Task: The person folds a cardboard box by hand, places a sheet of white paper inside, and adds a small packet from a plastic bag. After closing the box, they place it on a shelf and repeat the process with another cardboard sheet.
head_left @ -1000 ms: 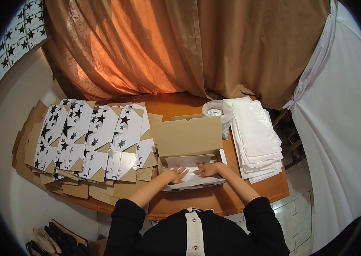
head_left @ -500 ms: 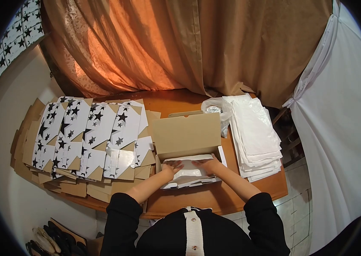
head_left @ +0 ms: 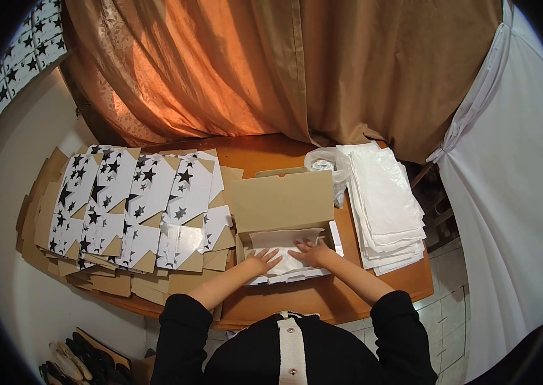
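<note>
A cardboard box [head_left: 283,204] stands in front of me with its brown lid raised at the back. White tissue paper [head_left: 284,238] lines its inside, and the far edge rises against the back wall. Over the left part of the paper lies my left hand [head_left: 264,261], palm down with its fingers spread. My right hand [head_left: 310,252] rests on the right part, fingers also spread and pointing away from me. Both hands touch the paper and grip nothing. What lies under the paper is hidden.
Overlapping flat star-printed cardboard pieces [head_left: 146,208] cover the table's left side. A pile of white sheets [head_left: 384,202] lies on the right. Behind the box is a clear plastic bag [head_left: 328,159] with something in it. A brown curtain [head_left: 367,70] hangs behind the wooden table [head_left: 271,305].
Both hands have shifted from the tissue paper's sides onto its middle, fingers spreading. The paper's far edge now shows against the box's back wall.
</note>
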The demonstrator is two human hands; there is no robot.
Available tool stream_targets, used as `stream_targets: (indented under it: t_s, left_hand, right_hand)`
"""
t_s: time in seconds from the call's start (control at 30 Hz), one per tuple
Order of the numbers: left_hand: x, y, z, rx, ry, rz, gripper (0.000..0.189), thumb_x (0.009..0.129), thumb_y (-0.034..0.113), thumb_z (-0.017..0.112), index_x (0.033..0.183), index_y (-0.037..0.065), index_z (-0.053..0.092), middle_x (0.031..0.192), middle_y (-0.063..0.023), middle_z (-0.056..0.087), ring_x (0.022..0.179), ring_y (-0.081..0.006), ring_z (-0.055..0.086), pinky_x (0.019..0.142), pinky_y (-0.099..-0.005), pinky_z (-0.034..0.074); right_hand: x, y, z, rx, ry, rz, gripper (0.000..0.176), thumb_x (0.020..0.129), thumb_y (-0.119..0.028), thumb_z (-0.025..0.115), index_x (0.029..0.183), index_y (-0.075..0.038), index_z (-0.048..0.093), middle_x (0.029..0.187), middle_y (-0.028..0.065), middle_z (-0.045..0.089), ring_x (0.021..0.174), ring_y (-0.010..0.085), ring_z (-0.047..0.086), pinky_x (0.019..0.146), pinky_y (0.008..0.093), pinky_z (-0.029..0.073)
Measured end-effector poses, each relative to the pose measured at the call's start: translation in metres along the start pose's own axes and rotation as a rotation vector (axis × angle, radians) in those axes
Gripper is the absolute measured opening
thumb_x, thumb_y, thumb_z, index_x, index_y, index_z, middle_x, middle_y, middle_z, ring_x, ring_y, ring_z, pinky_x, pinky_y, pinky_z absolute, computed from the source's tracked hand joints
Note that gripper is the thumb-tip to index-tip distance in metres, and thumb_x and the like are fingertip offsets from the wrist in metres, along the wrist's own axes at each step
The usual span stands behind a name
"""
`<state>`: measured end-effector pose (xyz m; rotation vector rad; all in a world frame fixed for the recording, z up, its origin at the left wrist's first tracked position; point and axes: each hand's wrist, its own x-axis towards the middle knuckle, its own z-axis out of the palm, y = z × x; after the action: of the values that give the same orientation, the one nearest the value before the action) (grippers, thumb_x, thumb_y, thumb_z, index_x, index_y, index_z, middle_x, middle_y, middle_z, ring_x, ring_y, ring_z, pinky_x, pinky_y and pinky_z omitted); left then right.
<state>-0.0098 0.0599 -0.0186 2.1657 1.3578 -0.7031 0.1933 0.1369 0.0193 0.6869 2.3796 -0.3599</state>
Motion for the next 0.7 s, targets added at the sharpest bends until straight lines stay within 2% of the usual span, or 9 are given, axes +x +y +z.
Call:
stream_targets:
  t_s: [0.03, 0.07, 0.2, 0.3, 0.37, 0.4, 0.47, 0.6, 0.7]
  left_hand:
    - [0.001, -0.006, 0.007, 0.036, 0.03, -0.004, 0.071, 0.084, 0.022, 0.046, 0.141, 0.033, 0.006, 0.149, 0.001, -0.002, 0.135, -0.0287, 0.012, 0.102, -0.054, 0.02]
    - [0.001, -0.012, 0.016, 0.052, 0.068, -0.017, 0.07, 0.085, 0.018, 0.044, 0.141, 0.035, 0.006, 0.149, 0.003, 0.0, 0.135, -0.0284, 0.013, 0.101, -0.0555, 0.02]
    - [0.001, -0.016, 0.021, 0.08, 0.107, -0.034, 0.069, 0.084, 0.015, 0.043, 0.141, 0.032, 0.008, 0.149, 0.0019, 0.003, 0.135, -0.0278, 0.015, 0.102, -0.0542, 0.02]
    - [-0.001, -0.01, 0.011, 0.063, 0.056, -0.067, 0.068, 0.083, 0.013, 0.043, 0.141, 0.028, 0.011, 0.149, 0.0005, 0.004, 0.134, -0.0279, 0.015, 0.102, -0.0528, 0.02]
    - [-0.004, -0.01, 0.011, 0.059, 0.218, -0.024, 0.066, 0.084, 0.014, 0.043, 0.141, 0.026, 0.013, 0.149, -0.0009, 0.004, 0.134, -0.028, 0.016, 0.102, -0.0512, 0.021]
    - [-0.006, -0.009, 0.011, 0.058, 0.216, -0.026, 0.066, 0.084, 0.014, 0.043, 0.141, 0.026, 0.013, 0.149, -0.0009, 0.004, 0.134, -0.028, 0.016, 0.102, -0.0512, 0.021]
    - [-0.006, -0.005, 0.008, 0.094, 0.113, -0.082, 0.069, 0.084, 0.017, 0.045, 0.142, 0.028, 0.009, 0.149, 0.0, 0.002, 0.134, -0.0282, 0.015, 0.103, -0.0496, 0.018]
    - [-0.01, 0.009, -0.002, 0.19, -0.034, -0.224, 0.073, 0.083, 0.022, 0.048, 0.142, 0.029, 0.005, 0.149, 0.0017, -0.001, 0.134, -0.0299, 0.013, 0.104, -0.0482, 0.014]
    - [-0.009, 0.011, 0.002, 0.219, -0.105, -0.293, 0.078, 0.081, 0.027, 0.051, 0.142, 0.03, 0.002, 0.149, 0.0021, -0.004, 0.134, -0.032, 0.012, 0.104, -0.046, 0.012]
  right_hand:
    - [-0.003, 0.005, 0.004, -0.008, 0.054, 0.033, 0.053, 0.089, -0.028, 0.039, 0.138, -0.035, 0.019, 0.148, 0.0057, 0.004, 0.135, 0.0311, 0.009, 0.102, 0.0578, 0.018]
    - [-0.005, 0.01, 0.007, 0.015, 0.065, 0.066, 0.062, 0.086, -0.018, 0.043, 0.139, -0.035, 0.015, 0.148, 0.0064, 0.004, 0.135, 0.0302, 0.012, 0.105, 0.0514, 0.021]
    - [-0.008, 0.018, 0.01, 0.088, 0.042, 0.123, 0.068, 0.083, -0.011, 0.045, 0.139, -0.035, 0.014, 0.148, 0.0071, 0.007, 0.135, 0.0301, 0.012, 0.104, 0.0488, 0.024]
    - [-0.009, 0.015, 0.001, 0.005, 0.074, 0.061, 0.069, 0.081, -0.008, 0.046, 0.139, -0.034, 0.018, 0.148, 0.009, 0.008, 0.134, 0.0308, 0.016, 0.103, 0.0471, 0.027]
    - [-0.013, 0.009, -0.011, 0.054, -0.023, -0.077, 0.054, 0.085, -0.023, 0.046, 0.136, -0.026, 0.029, 0.146, 0.0119, 0.013, 0.132, 0.0328, 0.022, 0.103, 0.0481, 0.026]
    - [-0.006, 0.01, -0.009, 0.055, -0.024, -0.08, 0.054, 0.085, -0.023, 0.046, 0.136, -0.026, 0.029, 0.146, 0.0119, 0.013, 0.132, 0.0328, 0.022, 0.103, 0.0481, 0.026]
    - [0.009, 0.016, -0.001, 0.275, -0.222, -0.239, 0.049, 0.088, -0.029, 0.043, 0.135, -0.023, 0.031, 0.146, 0.0138, 0.012, 0.132, 0.034, 0.02, 0.104, 0.0474, 0.025]
    - [0.007, 0.008, 0.008, 0.278, -0.134, -0.165, 0.049, 0.09, -0.037, 0.034, 0.137, -0.026, 0.026, 0.147, 0.0135, 0.008, 0.133, 0.0361, 0.013, 0.105, 0.0462, 0.023]
    - [0.001, 0.011, 0.006, 0.17, -0.117, -0.048, 0.05, 0.09, -0.033, 0.035, 0.139, -0.027, 0.023, 0.147, 0.0131, 0.005, 0.133, 0.0381, 0.011, 0.105, 0.0455, 0.023]
